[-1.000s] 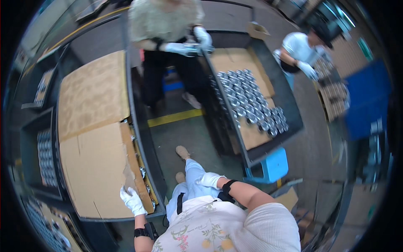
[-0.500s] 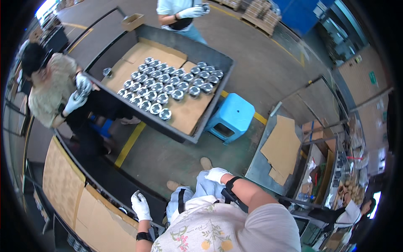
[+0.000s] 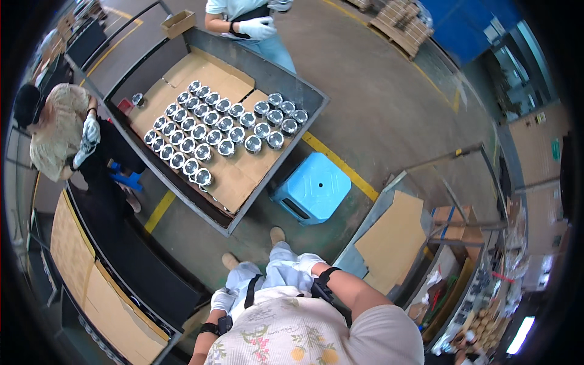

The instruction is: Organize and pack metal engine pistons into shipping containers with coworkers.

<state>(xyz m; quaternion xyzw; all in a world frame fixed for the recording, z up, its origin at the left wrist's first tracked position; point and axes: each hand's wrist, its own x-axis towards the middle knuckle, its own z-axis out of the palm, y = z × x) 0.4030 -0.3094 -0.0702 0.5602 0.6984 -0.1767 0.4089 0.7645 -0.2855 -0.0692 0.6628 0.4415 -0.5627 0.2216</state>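
My left hand (image 3: 223,299), in a white glove, hangs beside my left thigh with its fingers loosely open and nothing visible in it. My right hand (image 3: 308,263), gloved too, lies against my right thigh, fingers loosely stretched and no object showing. Ahead of me stands a dark metal cart (image 3: 227,224) lined with cardboard. Several rows of shiny round metal parts (image 3: 226,148) sit on the lining. A single similar part (image 3: 139,99) stands apart by the cart's left wall. Both hands are well away from the cart.
A blue plastic stool (image 3: 316,188) stands by the cart's near right corner. Cardboard (image 3: 389,243) tops a metal stand to my right. A cardboard-covered bench (image 3: 121,310) runs along my left. Two co-workers in white gloves stand beyond the cart (image 3: 255,27) and at its left (image 3: 61,121).
My left hand has come down from the bench side to my thigh. My right hand stays by my right thigh. The cart and stool have shifted left in view.
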